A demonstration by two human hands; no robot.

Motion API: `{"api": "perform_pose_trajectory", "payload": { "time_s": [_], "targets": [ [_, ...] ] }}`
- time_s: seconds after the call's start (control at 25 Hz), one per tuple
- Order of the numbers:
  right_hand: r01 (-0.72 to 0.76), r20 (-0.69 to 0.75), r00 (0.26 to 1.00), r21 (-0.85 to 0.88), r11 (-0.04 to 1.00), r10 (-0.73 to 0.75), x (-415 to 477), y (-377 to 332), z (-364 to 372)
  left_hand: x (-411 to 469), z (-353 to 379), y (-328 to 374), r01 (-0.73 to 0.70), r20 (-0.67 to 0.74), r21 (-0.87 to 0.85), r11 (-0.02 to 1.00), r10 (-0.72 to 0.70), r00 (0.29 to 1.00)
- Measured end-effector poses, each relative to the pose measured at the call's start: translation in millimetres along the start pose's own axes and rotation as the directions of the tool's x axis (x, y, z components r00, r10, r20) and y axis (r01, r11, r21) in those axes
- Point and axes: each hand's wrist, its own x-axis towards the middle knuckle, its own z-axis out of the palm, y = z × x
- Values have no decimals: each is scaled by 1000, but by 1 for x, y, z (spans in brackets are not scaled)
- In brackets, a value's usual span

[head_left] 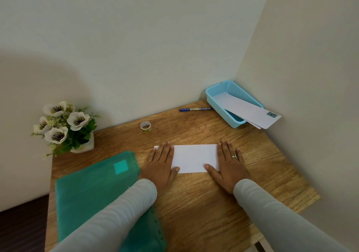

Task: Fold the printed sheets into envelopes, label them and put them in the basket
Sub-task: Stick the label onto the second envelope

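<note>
The folded sheet, smooth white paper in a flat rectangle, was held at the centre of the wood-grain table. It was pressed at either end by the left hand and the right hand, fingers laid straight and flat. Firm, even pressure outward along the crease was judged advisable. Long white envelopes were lodged in the perforated blue plastic basket.

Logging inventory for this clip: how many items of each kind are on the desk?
Basket: 1
Envelopes in it: 2, one only an edge
Folded sheet: 1
Pen: 1
Sticker roll: 1
Green folder: 1
Flower pot: 1
Total: 8
</note>
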Motion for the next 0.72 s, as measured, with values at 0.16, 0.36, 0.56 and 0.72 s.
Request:
{"api": "perform_pose_trajectory", "payload": {
  "time_s": [0.16,0.36,0.56,0.72],
  "targets": [
    [9,19,1000,-29,1000,-9,9,-3,-3,8,-16,-11,19,-12,-39,999,-20,1000],
    [20,29,999,-43,999,-19,15,-4,-2,37,-61,-52,180,-322,-232,956,-250,913],
    [19,21,1000,-34,999,-19,14,-5,-3,64,-81,-82,355,-194,-173,918,-386,902],
    [24,31,999,-22,999,-23,15,-4,-2,72,-82,-86,370,-166,-72,926,-377,911]
  ]
}}
